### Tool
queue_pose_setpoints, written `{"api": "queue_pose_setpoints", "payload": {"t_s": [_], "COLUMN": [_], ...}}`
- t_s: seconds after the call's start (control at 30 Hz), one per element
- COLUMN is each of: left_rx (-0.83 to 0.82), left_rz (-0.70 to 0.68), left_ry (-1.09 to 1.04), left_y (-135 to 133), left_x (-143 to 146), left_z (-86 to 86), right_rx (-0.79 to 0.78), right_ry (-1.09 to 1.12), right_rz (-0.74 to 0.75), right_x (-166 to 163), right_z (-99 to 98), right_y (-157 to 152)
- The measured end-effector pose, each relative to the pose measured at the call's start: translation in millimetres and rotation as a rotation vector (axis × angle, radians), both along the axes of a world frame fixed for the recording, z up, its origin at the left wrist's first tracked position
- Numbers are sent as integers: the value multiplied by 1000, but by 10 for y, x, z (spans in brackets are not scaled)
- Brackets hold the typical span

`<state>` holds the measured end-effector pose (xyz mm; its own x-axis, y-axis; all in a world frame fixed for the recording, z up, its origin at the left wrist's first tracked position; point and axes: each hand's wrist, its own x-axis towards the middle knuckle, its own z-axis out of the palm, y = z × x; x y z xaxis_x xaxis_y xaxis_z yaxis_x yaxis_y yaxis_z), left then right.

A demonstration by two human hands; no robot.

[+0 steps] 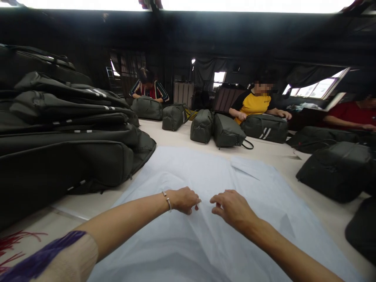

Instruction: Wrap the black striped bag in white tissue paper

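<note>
Left hand (185,200): fingers curled; from my remote post I can't tell if they pinch anything. Right hand (233,208): loosely open, fingers bent. Under both, thin, creased, pale sheeting (182,168) on the table (167,138). I count 5 smooth, boxy bags (201,125) across the middle, 3 people (252,109) beyond.

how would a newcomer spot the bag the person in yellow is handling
Look past the pale sheet's far edge, rightward, to the co-worker in the yellow-and-black shirt. At that person's hands sits a dark duffel bag; two slanted white stripes set it apart from the two bags immediately left.
</note>
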<state>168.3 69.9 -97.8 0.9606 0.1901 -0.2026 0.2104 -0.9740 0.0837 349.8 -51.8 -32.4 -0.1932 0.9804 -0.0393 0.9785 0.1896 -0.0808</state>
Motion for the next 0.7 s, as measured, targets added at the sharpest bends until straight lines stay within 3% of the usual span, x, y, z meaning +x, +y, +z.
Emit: {"api": "queue_pose_setpoints", "payload": {"t_s": [0.2,0.33,0.43,0.53,0.6,0.7], "left_rx": [182,253,316,378,378,310], "left_rz": [147,244,310,343,272,85], "left_ry": [-28,-92,-218,-391,-462,-378], "left_y": [258,363,332,245,170,10], "left_x": [-112,-227,-245,-231,-261,-458], "left_z": [-94,22,332,804,1135,1557], "right_rx": [158,298,396,481,513,508], "right_ry": [-68,-100,-122,-127,-122,-117], "right_rz": [64,191,274,342,368,376], "right_x": [185,337,297,174,69,-111], "right_z": [184,374,619,945,1181,1517], "right_y": [-120,-360,-557,-831,-1068,-1472]}}
